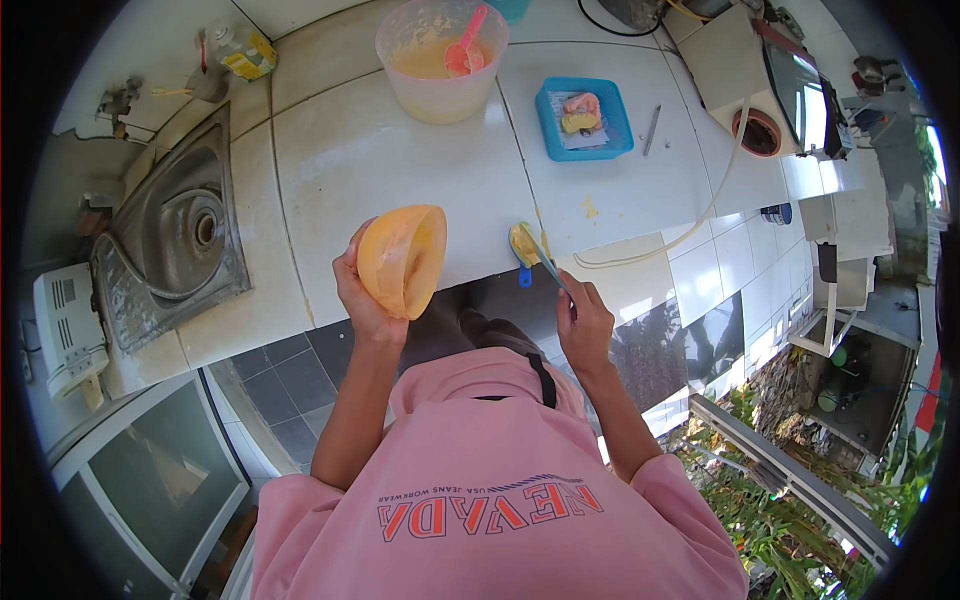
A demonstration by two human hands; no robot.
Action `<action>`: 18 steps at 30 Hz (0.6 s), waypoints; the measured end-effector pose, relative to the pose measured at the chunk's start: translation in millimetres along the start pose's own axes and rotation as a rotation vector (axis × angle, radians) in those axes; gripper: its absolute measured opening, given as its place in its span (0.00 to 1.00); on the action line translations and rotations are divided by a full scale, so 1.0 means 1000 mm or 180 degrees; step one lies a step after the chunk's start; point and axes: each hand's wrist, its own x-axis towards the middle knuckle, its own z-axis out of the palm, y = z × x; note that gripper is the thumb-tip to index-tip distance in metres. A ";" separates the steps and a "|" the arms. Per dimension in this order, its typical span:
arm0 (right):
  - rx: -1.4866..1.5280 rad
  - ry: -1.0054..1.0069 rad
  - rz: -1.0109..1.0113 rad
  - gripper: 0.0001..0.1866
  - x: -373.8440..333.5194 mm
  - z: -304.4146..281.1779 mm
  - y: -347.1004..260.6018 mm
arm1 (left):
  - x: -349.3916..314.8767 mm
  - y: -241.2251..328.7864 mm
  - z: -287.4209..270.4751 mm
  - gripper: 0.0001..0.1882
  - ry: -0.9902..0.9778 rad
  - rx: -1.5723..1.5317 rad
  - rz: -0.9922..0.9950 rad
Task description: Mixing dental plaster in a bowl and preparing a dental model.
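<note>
My left hand (pixel 372 312) holds an orange-yellow mixing bowl (pixel 392 262) from beneath, tilted so its mouth faces right. Residue coats the inside of the bowl. In my right hand (pixel 586 325) is a slim light-blue spatula (pixel 551 268), gripped by its handle. Its far end meets a small piece loaded with yellow paste (pixel 523 243), at the counter's front edge. A blue tab (pixel 525 278) sticks out below that piece; whether the spatula presses the paste or lies just over it, I cannot tell.
A translucent tub (pixel 440 95) with a pink scoop (pixel 467 50) stands at the back. Right of it, a blue basket (pixel 592 150) holds pink and yellow moulded pieces (pixel 580 113). A pen-like stick (pixel 652 130), machine (pixel 745 85) and hose (pixel 715 195) lie beyond. The sink (pixel 205 230) is left.
</note>
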 end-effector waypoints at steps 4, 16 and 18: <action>-0.0037 0.0026 -0.0040 0.17 0.004 0.002 -0.001 | -0.001 -0.001 -0.005 0.23 0.0013 -0.0103 -0.0087; 0.1717 0.0096 0.0561 0.12 0.020 -0.032 -0.045 | -0.009 -0.003 -0.006 0.22 0.0164 -0.0717 -0.0753; 0.1571 -0.0086 0.0176 0.12 0.028 -0.046 -0.063 | -0.008 -0.005 -0.003 0.22 0.0089 -0.1097 -0.0893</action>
